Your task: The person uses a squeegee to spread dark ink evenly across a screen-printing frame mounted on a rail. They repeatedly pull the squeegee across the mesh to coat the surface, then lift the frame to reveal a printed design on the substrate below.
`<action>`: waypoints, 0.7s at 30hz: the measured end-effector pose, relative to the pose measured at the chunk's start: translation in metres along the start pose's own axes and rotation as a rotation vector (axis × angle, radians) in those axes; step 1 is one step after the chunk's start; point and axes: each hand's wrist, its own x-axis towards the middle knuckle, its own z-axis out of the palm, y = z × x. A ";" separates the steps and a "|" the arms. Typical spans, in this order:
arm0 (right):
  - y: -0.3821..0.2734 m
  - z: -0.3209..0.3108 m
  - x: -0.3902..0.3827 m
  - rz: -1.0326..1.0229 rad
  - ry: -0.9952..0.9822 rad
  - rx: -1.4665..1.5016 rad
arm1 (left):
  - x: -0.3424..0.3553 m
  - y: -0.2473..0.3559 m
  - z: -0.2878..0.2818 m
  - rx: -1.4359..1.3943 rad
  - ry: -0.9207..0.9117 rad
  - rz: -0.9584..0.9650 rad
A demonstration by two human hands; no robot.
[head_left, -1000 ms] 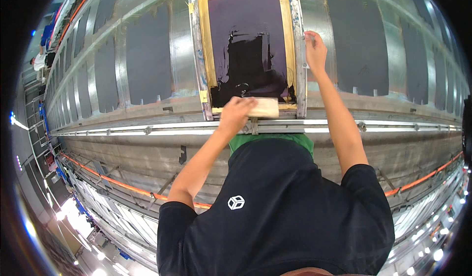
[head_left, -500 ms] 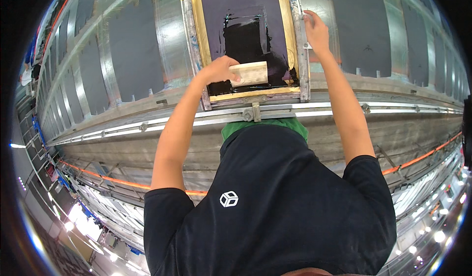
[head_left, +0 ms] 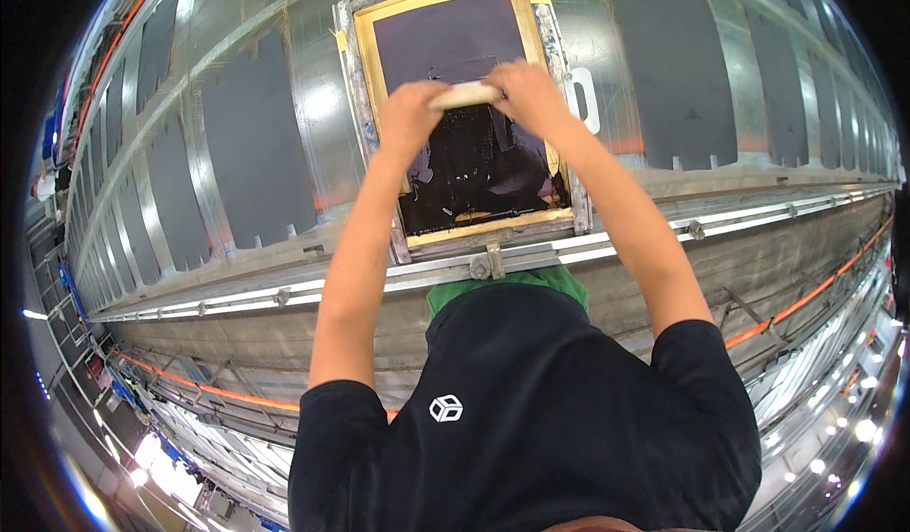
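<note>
In front of me a printing screen (head_left: 445, 22) lies on the long table, its frame edged with yellow tape. Wet black ink (head_left: 474, 172) covers the nearer part of its mesh. Across the middle of the screen is a squeegee (head_left: 464, 95) with a pale wooden handle. My left hand (head_left: 409, 115) is closed around the handle's left end. At the right end my right hand (head_left: 533, 98) grips it too. The squeegee's blade is hidden under the handle and fingers.
Dark grey panels (head_left: 254, 144) lie in a row along the metal table to both sides. A metal rail (head_left: 626, 246) with bolts runs along the near edge, and a clamp (head_left: 495, 259) sits against the screen there. An orange cable (head_left: 218, 385) stretches below.
The squeegee has moved away from me, from the screen's near end to its middle. My right hand has left the frame's right side and now grips the handle alongside my left.
</note>
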 end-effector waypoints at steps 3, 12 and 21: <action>-0.013 0.019 -0.051 -0.004 0.113 0.116 | -0.043 0.020 0.002 0.057 -0.072 -0.010; -0.058 0.006 -0.119 0.069 0.027 0.115 | -0.117 0.050 -0.004 0.044 -0.107 -0.050; -0.012 -0.002 -0.017 0.051 0.122 0.062 | -0.006 0.001 -0.007 -0.015 -0.033 -0.021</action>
